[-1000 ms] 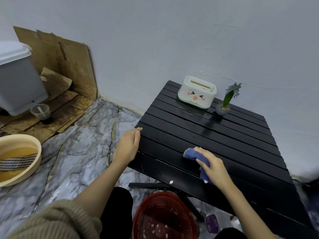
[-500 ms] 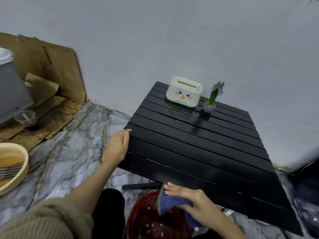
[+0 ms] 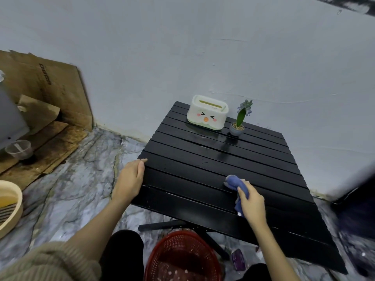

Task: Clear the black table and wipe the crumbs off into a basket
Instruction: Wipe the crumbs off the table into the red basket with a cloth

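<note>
The right hand (image 3: pixel 251 201) is closed around a bunched blue cloth (image 3: pixel 236 184), pressing it onto the black table (image 3: pixel 203 159) toward its near edge. The left hand (image 3: pixel 130 179) lies flat, fingers together, on the table's left edge. Below the table's near edge sits the red basket (image 3: pixel 182 256), with pale crumbs (image 3: pixel 176 272) inside. At the table's far edge stand a white tissue box (image 3: pixel 208 112) and a small potted plant (image 3: pixel 239 120).

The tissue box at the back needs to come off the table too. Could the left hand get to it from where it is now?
Probably yes. The left hand rests on the table's left edge, and the bare slats between it and the tissue box hold nothing. The flower pot stands to the box's right, off that path.
</note>
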Demonstrator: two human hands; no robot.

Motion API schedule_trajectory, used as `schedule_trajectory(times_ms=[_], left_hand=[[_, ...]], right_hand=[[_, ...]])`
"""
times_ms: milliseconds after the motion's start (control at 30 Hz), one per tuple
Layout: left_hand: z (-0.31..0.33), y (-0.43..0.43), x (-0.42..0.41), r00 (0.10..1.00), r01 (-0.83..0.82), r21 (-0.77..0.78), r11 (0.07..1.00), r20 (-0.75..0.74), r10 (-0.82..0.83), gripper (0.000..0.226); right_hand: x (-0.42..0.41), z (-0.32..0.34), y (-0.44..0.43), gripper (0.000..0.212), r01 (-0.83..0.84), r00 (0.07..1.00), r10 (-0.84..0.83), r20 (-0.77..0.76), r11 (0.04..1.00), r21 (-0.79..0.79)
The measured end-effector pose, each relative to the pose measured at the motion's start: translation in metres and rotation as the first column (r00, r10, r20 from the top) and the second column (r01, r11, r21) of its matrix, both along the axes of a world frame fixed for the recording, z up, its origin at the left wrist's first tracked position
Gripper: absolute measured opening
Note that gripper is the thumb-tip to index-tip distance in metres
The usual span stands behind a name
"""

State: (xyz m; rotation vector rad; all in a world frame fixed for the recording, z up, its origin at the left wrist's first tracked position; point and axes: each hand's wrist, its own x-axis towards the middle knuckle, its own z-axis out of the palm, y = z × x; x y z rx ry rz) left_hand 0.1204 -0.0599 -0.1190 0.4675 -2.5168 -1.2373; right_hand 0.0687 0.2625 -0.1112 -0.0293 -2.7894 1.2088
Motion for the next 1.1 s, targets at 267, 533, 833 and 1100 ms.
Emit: schedule_trajectory(times_ms=[267,533,833,1100], left_hand=[[0.003,0.002,0.001,1.000,-0.011,-0.006,1.000,-0.005,0.011,0.041],[0.002,0.002,0.001,1.000,-0.011,-0.014,1.000,-0.004,0.011,0.041],[0.001,0.001,0.001,1.000,-0.013,-0.031,0.999,-0.012,0.012,0.041],[0.002,0.001,0.001,1.000,-0.018,-0.021,1.000,-0.002,0.018,0.041]], right_hand=[[-0.008,-0.004,-0.068,0.039,-0.361,0.933,0.361,0.013,0.930,0.071],[0.044,-0.009,-0.061,0.045,-0.477,0.828,0.536,-0.166,0.828,0.295],[0.094,-0.015,-0.044,0.048,-0.412,0.724,0.585,-0.366,0.792,0.451],[0.036,0.002,-0.025,0.065,-0.193,0.869,0.354,-0.346,0.887,0.420]])
